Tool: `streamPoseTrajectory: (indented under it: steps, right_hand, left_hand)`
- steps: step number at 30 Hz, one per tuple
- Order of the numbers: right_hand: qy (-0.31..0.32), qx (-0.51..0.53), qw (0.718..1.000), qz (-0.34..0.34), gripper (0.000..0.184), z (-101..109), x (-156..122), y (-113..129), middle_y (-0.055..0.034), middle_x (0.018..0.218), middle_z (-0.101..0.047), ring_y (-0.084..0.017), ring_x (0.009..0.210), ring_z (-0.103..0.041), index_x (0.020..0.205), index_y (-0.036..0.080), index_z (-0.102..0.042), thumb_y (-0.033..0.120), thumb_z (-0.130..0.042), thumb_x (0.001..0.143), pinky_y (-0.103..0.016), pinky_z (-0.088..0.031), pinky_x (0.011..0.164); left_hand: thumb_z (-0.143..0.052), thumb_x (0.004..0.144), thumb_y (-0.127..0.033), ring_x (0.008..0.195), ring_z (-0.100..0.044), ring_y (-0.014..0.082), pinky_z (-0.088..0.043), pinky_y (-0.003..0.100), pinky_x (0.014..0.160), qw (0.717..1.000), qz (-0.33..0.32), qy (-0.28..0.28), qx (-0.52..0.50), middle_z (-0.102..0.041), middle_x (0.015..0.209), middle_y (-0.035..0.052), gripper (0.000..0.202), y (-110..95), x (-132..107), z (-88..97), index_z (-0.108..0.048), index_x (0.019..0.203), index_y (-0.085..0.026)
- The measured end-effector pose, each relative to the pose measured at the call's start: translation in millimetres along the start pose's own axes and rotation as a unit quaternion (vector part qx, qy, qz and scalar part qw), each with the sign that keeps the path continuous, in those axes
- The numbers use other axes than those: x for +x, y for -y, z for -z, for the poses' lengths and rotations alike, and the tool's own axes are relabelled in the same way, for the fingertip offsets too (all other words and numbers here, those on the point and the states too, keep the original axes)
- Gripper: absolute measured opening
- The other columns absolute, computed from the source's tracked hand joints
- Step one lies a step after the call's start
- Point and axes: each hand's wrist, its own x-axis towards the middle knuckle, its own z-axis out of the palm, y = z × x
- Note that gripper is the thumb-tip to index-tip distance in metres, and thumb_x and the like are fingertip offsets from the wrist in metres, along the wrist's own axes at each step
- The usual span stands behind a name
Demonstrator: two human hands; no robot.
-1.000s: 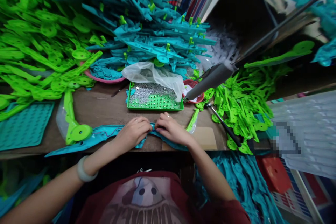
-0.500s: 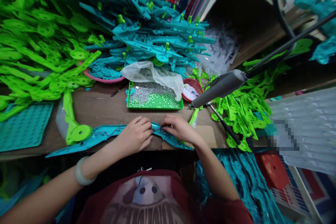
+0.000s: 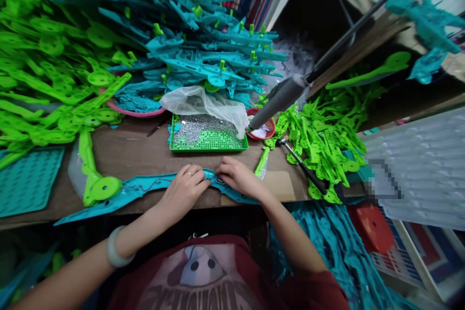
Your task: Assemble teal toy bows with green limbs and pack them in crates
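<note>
A long blue plastic part (image 3: 145, 184) lies along the front edge of the table, with a thin dark wire running in its hollow side. My left hand (image 3: 186, 186) is closed over the middle of this part, fingers curled on its edge. Just to the right, my right hand (image 3: 238, 177) has its fingertips pinched together over the part, near some small shiny pieces (image 3: 220, 180). What they pinch is hidden. A green plastic arm (image 3: 105, 188) with a round end rests on the left stretch of the blue part.
Behind my hands stands a green tray (image 3: 209, 149) of small metal pieces under a plastic bag (image 3: 203, 101). A grey powered screwdriver (image 3: 279, 101) hangs at the right, above a hammer (image 3: 303, 167). Green parts (image 3: 36, 58) and blue parts (image 3: 203, 58) are piled behind.
The view has shifted slightly, and the hanging screwdriver has swung a little to the left and up. Both hands stay at the same stretch of the blue part.
</note>
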Motion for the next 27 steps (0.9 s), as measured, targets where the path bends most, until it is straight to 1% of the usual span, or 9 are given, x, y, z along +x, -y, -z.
streamPoseTrajectory:
  steps: [6,8,11,13,15,17,19,22,27]
  right_hand:
    - [0.052,0.008,0.999,0.016,0.017,8,2,-3,-0.0058,0.098,-0.057,-0.019,0.095,-0.056,0.105,0.017,-0.070,0.013,-0.057,0.095,-0.031,-0.044,0.087]
    - [0.046,0.022,0.999,0.008,0.018,9,2,-4,-0.0049,0.097,-0.057,-0.018,0.094,-0.056,0.105,0.017,-0.070,0.010,-0.056,0.094,-0.030,-0.045,0.086]
    - [-0.010,0.039,0.999,-0.035,0.018,8,-7,-1,-0.0034,0.096,-0.058,-0.017,0.091,-0.057,0.108,0.017,-0.066,0.011,-0.061,0.091,-0.029,-0.045,0.082]
    - [-0.088,0.009,0.993,-0.076,0.018,2,-19,6,-0.0053,0.099,-0.058,-0.020,0.095,-0.056,0.109,0.017,-0.062,0.016,-0.063,0.091,-0.032,-0.046,0.083]
    - [-0.181,-0.058,0.974,-0.120,0.008,-8,-32,17,-0.0082,0.099,-0.058,-0.023,0.097,-0.053,0.101,0.017,-0.063,0.019,-0.059,0.094,-0.035,-0.045,0.084]
    - [-0.247,-0.118,0.950,-0.150,0.014,-21,-43,30,-0.0096,0.093,-0.056,-0.025,0.093,-0.050,0.091,0.018,-0.064,0.022,-0.052,0.098,-0.038,-0.043,0.082]
    - [-0.264,-0.145,0.939,-0.165,0.020,-35,-48,41,-0.0099,0.090,-0.055,-0.026,0.090,-0.047,0.088,0.019,-0.067,0.026,-0.052,0.099,-0.038,-0.042,0.080]
    - [-0.263,-0.127,0.935,-0.201,0.017,-49,-44,47,-0.0105,0.093,-0.055,-0.027,0.094,-0.046,0.097,0.019,-0.070,0.029,-0.056,0.097,-0.040,-0.042,0.082]
    - [-0.257,-0.095,0.935,-0.226,0.015,-50,-31,38,-0.0112,0.099,-0.057,-0.027,0.097,-0.047,0.099,0.018,-0.070,0.020,-0.055,0.096,-0.041,-0.043,0.085]
  left_hand:
    - [-0.055,0.098,-0.015,0.098,-0.059,0.0229,-0.044,0.040,0.094,0.996,0.024,-0.030,-0.075,-0.069,0.088,0.0042,0.011,-3,-1,-0.5,-0.066,0.097,-0.017]
    - [-0.054,0.098,-0.014,0.100,-0.060,0.0223,-0.043,0.039,0.094,0.995,0.015,-0.031,-0.090,-0.071,0.088,0.0028,0.012,-2,0,1.3,-0.066,0.098,-0.017]
    - [-0.054,0.098,-0.015,0.097,-0.060,0.0227,-0.043,0.039,0.091,0.997,0.002,-0.016,-0.076,-0.071,0.084,0.0022,0.013,-1,3,4.7,-0.067,0.096,-0.018]
    - [-0.055,0.099,-0.018,0.094,-0.060,0.0227,-0.044,0.039,0.089,0.998,-0.005,-0.005,-0.065,-0.070,0.082,0.0022,0.013,-1,4,5.8,-0.067,0.094,-0.019]
    - [-0.056,0.099,-0.018,0.093,-0.060,0.0226,-0.044,0.039,0.089,0.998,-0.005,0.000,-0.058,-0.069,0.081,0.0022,0.013,-1,5,5.4,-0.067,0.092,-0.018]
    - [-0.056,0.099,-0.018,0.092,-0.059,0.0227,-0.044,0.039,0.089,0.999,-0.001,-0.001,-0.055,-0.067,0.080,0.0022,0.013,-1,5,3.9,-0.066,0.091,-0.018]
    - [-0.055,0.099,-0.019,0.091,-0.058,0.0227,-0.044,0.038,0.087,0.998,0.001,-0.005,-0.057,-0.066,0.079,0.0023,0.014,-2,4,2.5,-0.066,0.091,-0.018]
    - [-0.053,0.100,-0.019,0.091,-0.058,0.0224,-0.043,0.038,0.087,0.998,-0.008,-0.007,-0.059,-0.064,0.078,0.0024,0.016,-2,4,1.4,-0.065,0.089,-0.018]
    - [-0.052,0.100,-0.019,0.092,-0.057,0.0229,-0.043,0.040,0.090,0.999,-0.011,0.002,-0.049,-0.064,0.080,0.0030,0.016,-2,4,0.8,-0.064,0.090,-0.017]
